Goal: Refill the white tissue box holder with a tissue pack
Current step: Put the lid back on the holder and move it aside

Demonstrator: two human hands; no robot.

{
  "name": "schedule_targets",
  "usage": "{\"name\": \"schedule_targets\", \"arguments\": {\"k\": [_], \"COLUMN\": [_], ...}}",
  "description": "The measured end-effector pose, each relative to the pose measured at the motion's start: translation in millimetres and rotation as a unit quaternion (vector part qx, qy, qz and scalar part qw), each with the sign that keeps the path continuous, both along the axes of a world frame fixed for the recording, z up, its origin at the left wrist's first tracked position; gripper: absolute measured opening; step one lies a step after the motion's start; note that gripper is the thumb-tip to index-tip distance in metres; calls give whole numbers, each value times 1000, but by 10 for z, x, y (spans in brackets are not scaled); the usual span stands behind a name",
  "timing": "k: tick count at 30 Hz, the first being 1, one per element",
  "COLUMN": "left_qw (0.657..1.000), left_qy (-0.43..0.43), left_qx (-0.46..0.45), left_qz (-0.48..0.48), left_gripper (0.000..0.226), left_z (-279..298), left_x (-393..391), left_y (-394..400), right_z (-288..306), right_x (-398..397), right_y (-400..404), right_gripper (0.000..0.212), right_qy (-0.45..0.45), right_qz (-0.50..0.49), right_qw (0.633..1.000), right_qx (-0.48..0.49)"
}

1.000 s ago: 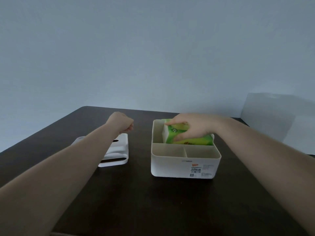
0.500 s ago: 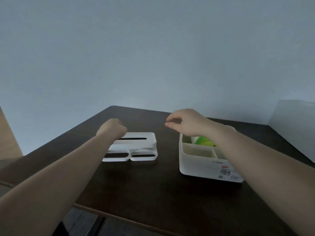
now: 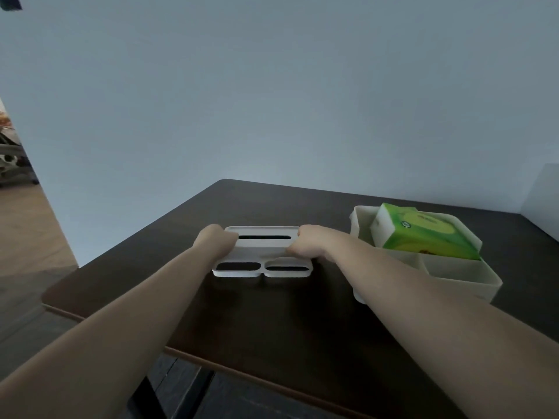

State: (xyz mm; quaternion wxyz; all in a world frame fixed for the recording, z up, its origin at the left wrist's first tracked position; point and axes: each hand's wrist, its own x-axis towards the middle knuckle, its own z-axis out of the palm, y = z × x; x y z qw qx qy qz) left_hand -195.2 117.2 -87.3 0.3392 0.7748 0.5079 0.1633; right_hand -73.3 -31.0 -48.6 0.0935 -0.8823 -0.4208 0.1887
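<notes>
The white holder lid (image 3: 262, 251), with one long slot and two oval openings, lies flat on the dark table (image 3: 272, 322). My left hand (image 3: 215, 242) grips its left edge and my right hand (image 3: 311, 244) grips its right edge. To the right stands the open white holder base (image 3: 459, 281). A green tissue pack (image 3: 423, 235) sits tilted in its rear compartment, one corner sticking up above the rim. The two front compartments hold nothing.
The table's left and near edges drop off to a wooden floor (image 3: 27, 243). A pale wall rises behind the table. A light panel (image 3: 541, 195) stands at the far right.
My right hand left the tissue pack in the base and moved left onto the lid. Both hands now hold the lid's sides. The view has swung left.
</notes>
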Motion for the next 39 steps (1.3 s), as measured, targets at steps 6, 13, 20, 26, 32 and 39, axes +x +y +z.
{"name": "schedule_targets", "arguments": {"k": [6,13,20,26,32,39], "left_qw": [996,984,980,973,965,972], "left_qy": [-69,-167,-195,-210,-234,-204], "left_qx": [-20,-8,23,47,43,56], "left_qz": [45,54,-33,-81,-108,-106], "left_gripper": [28,34,38,33,27,24], "left_z": [55,476,800,830,758,585], "left_x": [111,260,629,926,1188,1392], "left_y": [-81,-277,-825,-1318,-1598,-1662], "right_z": [39,565,899,718,557,290], "right_x": [50,269,747,1063,1359,1473], "right_y": [-24,-239,-908,-1437,-1790,-1962], "right_gripper": [35,23,17,22,29,23], "right_qy": [51,45,24,-27,-33,16], "right_qz": [-56,-72,-159,-233,-277,-289], "right_qw": [995,975,943,927,898,904], "right_qx": [68,206,291,292,340,315]}}
